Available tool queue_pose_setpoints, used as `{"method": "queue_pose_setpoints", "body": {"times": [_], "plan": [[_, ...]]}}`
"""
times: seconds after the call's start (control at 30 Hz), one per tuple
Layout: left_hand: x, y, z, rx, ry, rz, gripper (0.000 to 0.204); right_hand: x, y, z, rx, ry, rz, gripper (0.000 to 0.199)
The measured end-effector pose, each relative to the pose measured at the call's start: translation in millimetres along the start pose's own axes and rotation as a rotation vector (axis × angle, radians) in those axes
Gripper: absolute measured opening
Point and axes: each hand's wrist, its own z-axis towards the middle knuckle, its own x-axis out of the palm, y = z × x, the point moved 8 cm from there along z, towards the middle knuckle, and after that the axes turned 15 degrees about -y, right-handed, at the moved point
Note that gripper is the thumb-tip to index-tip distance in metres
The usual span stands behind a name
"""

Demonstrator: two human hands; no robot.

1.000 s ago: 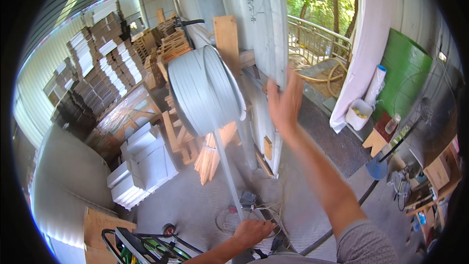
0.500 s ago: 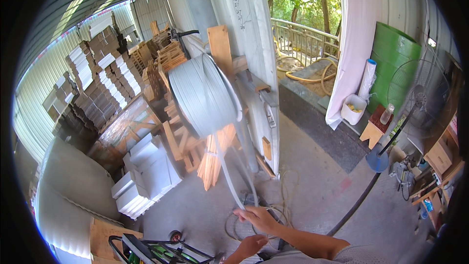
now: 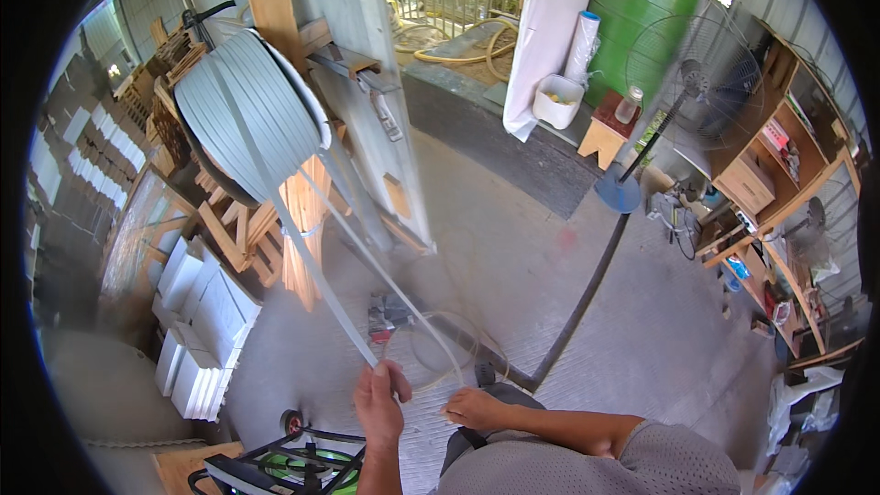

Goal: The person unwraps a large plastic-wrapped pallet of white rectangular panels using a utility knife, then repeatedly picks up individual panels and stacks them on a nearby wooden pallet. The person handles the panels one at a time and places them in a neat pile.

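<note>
A big reel of grey-white flat strapping band (image 3: 229, 119) stands on the left, beside a wall post. Two lengths of the band run from it down toward me. My left hand (image 3: 378, 403) is raised, with its fingers closed round the lower end of the left strap length (image 3: 321, 280). To the right, in front of my body, my right hand (image 3: 477, 409) has its fingers curled at the lower end of the other strap length (image 3: 403, 298). What lies inside the right fingers is partly hidden. Both lengths are stretched fairly straight between reel and hands.
A bundle of wooden strips (image 3: 301, 220) leans below the reel. White stacked panels (image 3: 206, 312) lie at left. A black-framed cart (image 3: 284, 467) is near my left arm. Dark pipe (image 3: 587, 298) and thin hose cross the floor. A standing fan (image 3: 692, 78) and wooden shelves (image 3: 779, 165) are at right.
The view has turned right and downward. My left hand has come up and taken hold of one strap length. The two lengths have spread apart, with my right hand at the other.
</note>
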Motion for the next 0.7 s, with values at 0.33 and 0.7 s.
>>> {"method": "queue_pose_setpoints", "body": {"times": [0.33,0.7], "plan": [[5,96,-95,0.093,0.166,0.556,0.038,-100,35,50,0.644,-0.096,1.224,0.049],[47,142,-140,0.033,-0.083,0.604,0.021,-131,13,46,0.692,0.044,1.284,0.035]]}}
